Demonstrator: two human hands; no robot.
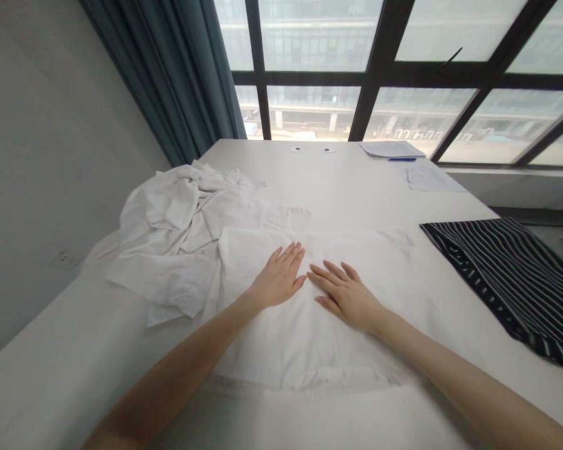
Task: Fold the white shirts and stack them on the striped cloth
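Observation:
A white cloth garment [281, 344] lies spread on the white table in front of me, with soft wrinkles running toward its near edge. Flat on its upper middle rests my left hand [281, 275], fingers stretched out and pointing away from me. My right hand [344, 290] lies beside it, palm down with the fingers spread and pointing to the left. The two hands almost meet, and neither grips the fabric. Against the garment's left side sits a crumpled heap of white clothing [182, 212], with a button visible near its top.
The table [328, 187] reaches to a large dark-framed window. A black-and-white striped garment [507, 275] lies at its right edge. Papers [391, 149] and a blue pen [402, 159] are at the far right. A blue-grey curtain [182, 75] hangs at the back left beside a wall.

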